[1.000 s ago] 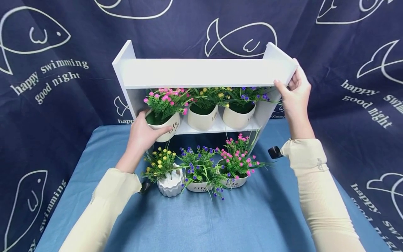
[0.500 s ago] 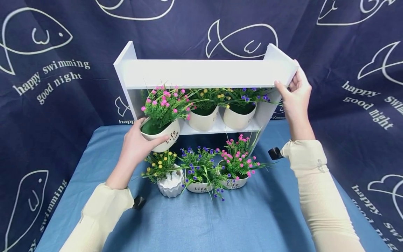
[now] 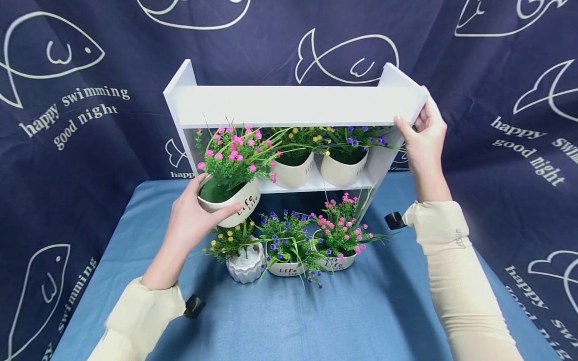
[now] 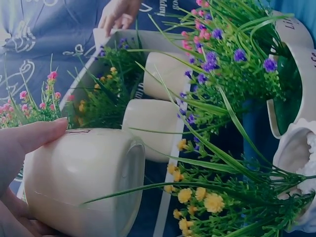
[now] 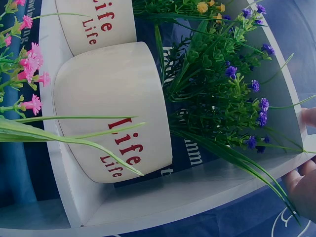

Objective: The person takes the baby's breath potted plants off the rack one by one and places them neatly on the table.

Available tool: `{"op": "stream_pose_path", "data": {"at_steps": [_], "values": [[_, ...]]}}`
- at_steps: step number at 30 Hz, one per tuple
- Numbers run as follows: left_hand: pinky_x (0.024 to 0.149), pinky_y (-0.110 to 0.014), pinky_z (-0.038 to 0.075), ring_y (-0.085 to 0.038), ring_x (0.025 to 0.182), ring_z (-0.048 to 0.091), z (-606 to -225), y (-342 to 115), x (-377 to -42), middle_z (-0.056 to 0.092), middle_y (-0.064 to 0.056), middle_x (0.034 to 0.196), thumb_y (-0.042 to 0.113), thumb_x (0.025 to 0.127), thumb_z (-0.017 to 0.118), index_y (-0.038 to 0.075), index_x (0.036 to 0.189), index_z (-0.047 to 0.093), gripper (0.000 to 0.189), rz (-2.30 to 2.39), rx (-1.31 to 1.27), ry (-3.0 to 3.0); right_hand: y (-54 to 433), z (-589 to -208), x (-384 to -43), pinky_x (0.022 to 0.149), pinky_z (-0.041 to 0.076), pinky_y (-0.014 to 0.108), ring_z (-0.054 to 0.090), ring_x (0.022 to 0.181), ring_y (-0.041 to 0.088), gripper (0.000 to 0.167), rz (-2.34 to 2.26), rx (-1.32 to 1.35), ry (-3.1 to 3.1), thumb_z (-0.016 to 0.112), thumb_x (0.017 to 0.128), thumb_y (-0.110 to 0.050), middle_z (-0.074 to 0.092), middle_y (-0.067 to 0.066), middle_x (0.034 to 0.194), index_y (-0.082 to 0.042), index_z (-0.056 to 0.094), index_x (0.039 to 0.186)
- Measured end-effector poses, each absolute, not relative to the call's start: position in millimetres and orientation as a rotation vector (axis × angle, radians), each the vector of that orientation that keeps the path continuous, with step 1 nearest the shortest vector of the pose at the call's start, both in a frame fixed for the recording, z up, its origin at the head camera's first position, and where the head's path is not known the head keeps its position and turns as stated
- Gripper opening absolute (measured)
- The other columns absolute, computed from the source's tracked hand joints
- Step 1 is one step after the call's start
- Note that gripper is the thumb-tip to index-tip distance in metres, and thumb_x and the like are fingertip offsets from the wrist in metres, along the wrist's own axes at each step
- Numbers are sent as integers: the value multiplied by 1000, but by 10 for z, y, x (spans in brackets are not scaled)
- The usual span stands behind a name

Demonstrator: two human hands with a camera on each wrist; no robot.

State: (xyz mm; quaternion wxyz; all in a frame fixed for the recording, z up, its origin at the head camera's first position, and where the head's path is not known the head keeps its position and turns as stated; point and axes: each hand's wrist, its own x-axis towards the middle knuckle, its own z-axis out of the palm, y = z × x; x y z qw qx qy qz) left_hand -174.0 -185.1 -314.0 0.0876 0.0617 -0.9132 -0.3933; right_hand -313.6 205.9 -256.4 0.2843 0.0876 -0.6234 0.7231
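Note:
My left hand [image 3: 187, 215] grips a cream flowerpot [image 3: 241, 203] marked "Life" with pink flowers, tilted in front of the left end of the white shelf [image 3: 289, 105]. In the left wrist view the thumb lies on the side of this flowerpot [image 4: 89, 182]. My right hand [image 3: 424, 138] holds the shelf's right side panel near its top. Inside on the middle board stand a pot with yellow flowers [image 3: 293, 170] and a pot with purple flowers [image 3: 345, 168]; the latter pot [image 5: 118, 118] fills much of the right wrist view.
On the blue tablecloth [image 3: 293, 321], before the shelf, stand a white fluted pot [image 3: 246, 265] with yellow flowers, an oval pot [image 3: 284, 269] with purple flowers and another oval pot [image 3: 338, 262] with pink flowers. A dark fish-print curtain [image 3: 253, 50] hangs behind.
My left hand has drawn the pink-flowered pot out of the shelf, toward me and slightly down, tilting it. The right hand stays on the side panel.

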Motion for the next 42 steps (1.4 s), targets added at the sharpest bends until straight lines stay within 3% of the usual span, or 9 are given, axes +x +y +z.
{"op": "stream_pose_path", "data": {"at_steps": [5, 7, 11, 15, 19, 24, 34, 42], "values": [[78, -39, 46, -28, 92, 58, -3112, -1848, -1654, 60, -16, 115, 56, 71, 79, 18, 151, 31, 101, -1169, 180, -2705, 2060, -2554, -3133, 95, 46, 15, 51, 130, 17, 74, 1916, 236, -1678, 59, 80, 19, 47, 9, 149, -9, 42, 147], [73, -34, 44, -25, 87, 58, -3096, -1846, -1626, 60, -15, 110, 55, 71, 79, 18, 151, 31, 100, -1173, 163, -2695, 2059, -2547, -3137, 95, 46, 16, 51, 130, 17, 74, 1910, 240, -1676, 59, 80, 19, 48, 9, 148, -9, 42, 146], [71, -32, 44, -25, 92, 57, -3062, -1837, -1573, 57, -14, 121, 52, 72, 80, 18, 152, 29, 101, -1230, 136, -2671, 2062, -2533, -3144, 94, 47, 16, 53, 128, 17, 74, 1906, 250, -1660, 59, 79, 20, 50, 10, 147, -9, 43, 146], [83, -36, 45, -26, 108, 56, -3045, -1813, -1521, 52, -11, 135, 43, 70, 84, 16, 149, 32, 99, -1335, 121, -2616, 2066, -2532, -3148, 95, 46, 17, 53, 127, 17, 74, 1923, 250, -1649, 58, 79, 20, 49, 10, 147, -9, 43, 146], [96, -40, 45, -27, 119, 56, -3035, -1772, -1476, 52, -10, 137, 36, 68, 87, 12, 144, 36, 96, -1433, 101, -2574, 2073, -2539, -3149, 95, 46, 17, 52, 128, 17, 74, 1928, 239, -1656, 58, 79, 20, 48, 10, 148, -8, 42, 146], [103, -40, 43, -23, 121, 56, -3009, -1724, -1423, 54, -7, 134, 30, 68, 88, 11, 139, 39, 89, -1543, 35, -2526, 2077, -2550, -3149, 95, 46, 16, 51, 130, 19, 75, 1942, 244, -1647, 58, 80, 20, 46, 12, 149, -8, 40, 147], [91, -9, 44, -16, 115, 57, -3033, -1585, -1337, 55, -2, 127, 17, 66, 89, 14, 133, 48, 79, -1615, -136, -2472, 2062, -2556, -3149, 95, 47, 17, 53, 127, 19, 73, 1928, 253, -1650, 58, 80, 19, 48, 14, 147, -7, 41, 146], [91, -17, 49, -19, 110, 60, -3139, -1425, -1278, 54, -5, 126, 13, 63, 90, 11, 134, 50, 81, -1635, -225, -2466, 2058, -2575, -3160, 96, 47, 18, 56, 123, 18, 71, 1911, 253, -1656, 59, 80, 18, 50, 15, 145, -7, 43, 145]]}}
